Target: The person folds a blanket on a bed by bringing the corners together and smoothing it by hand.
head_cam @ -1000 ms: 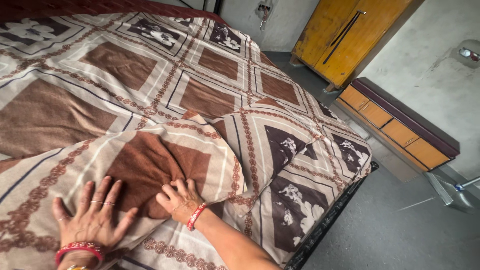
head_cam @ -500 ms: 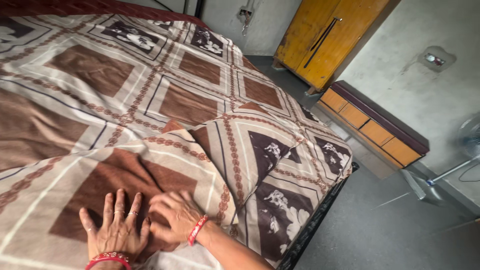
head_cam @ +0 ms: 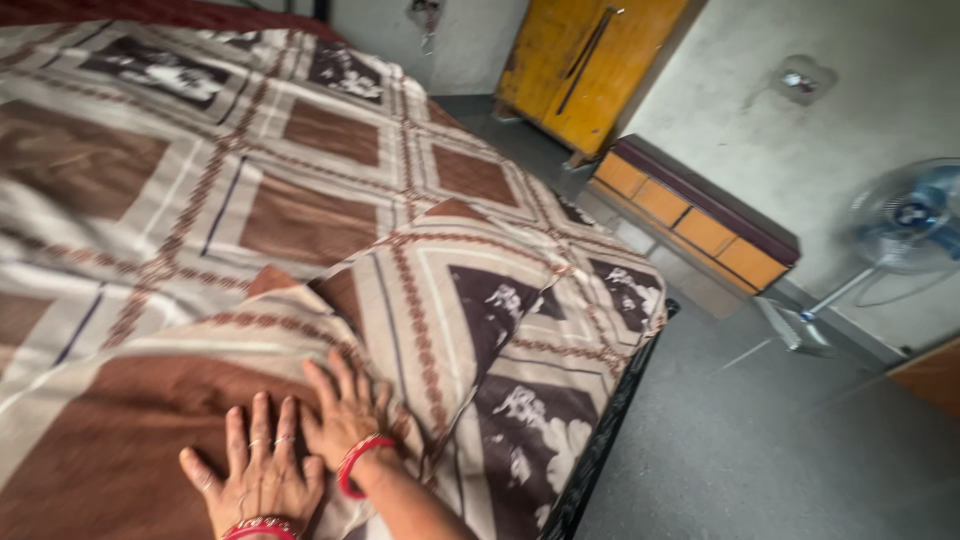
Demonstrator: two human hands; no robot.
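Head view, looking down over a bed. Both hands pressed flat on a brown and cream patterned bedspread (head_cam: 300,200), near its lower front edge. Left hand (head_cam: 255,480) palm down, fingers spread and straight, resting on a large plain brown square of the bedspread, red bangles at the wrist. Right hand (head_cam: 345,415) just beside the left, touching or nearly touching it, also palm down with fingers extended, a red bangle (head_cam: 355,462) around the wrist. Neither hand gripping anything: both open wide and laid flat, nothing held between the fingers.

Bedspread covering the whole bed, with a fold or doubled layer rising just beyond the right hand and running toward the bed's corner. Corner of the bedspread hanging over the dark bed frame (head_cam: 610,430) to the right of the hands. Slight motion blur over the hands, so finer detail of rings hard to tell.

Beyond the bedspread's far right edge, a yellow wooden door (head_cam: 590,60). Right of the bedspread, along the wall, a low bench with orange drawer fronts (head_cam: 700,215). Farther right of that, a standing fan (head_cam: 905,220) on the grey floor (head_cam: 760,440).
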